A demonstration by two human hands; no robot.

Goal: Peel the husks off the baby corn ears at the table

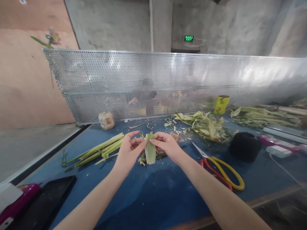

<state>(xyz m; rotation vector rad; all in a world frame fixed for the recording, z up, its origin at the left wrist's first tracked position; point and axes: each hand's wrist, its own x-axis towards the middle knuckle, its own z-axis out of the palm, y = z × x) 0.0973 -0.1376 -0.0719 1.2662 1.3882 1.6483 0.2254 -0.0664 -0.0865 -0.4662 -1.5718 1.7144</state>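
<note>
A broad pale green leaf strip (150,152) hangs upright between my two hands over the blue table. My left hand (130,147) pinches its left edge near the top between thumb and fingers. From the other side, my right hand (166,145) grips the same strip, thumb across its front. Behind and below the leaf lie small plant scraps (142,159), partly hidden by it. Left of my left hand rests a bundle of green stalks (98,150). Scissors (222,171) with one red and one yellow handle lie open to the right of my right hand.
A perforated metal screen (134,73) closes off the table's back. Near it stand a twine roll (106,120) and a yellow can (221,104). Leaf scraps (211,127) and a black thread spool (245,146) are at right. A black tray (52,195) sits front left.
</note>
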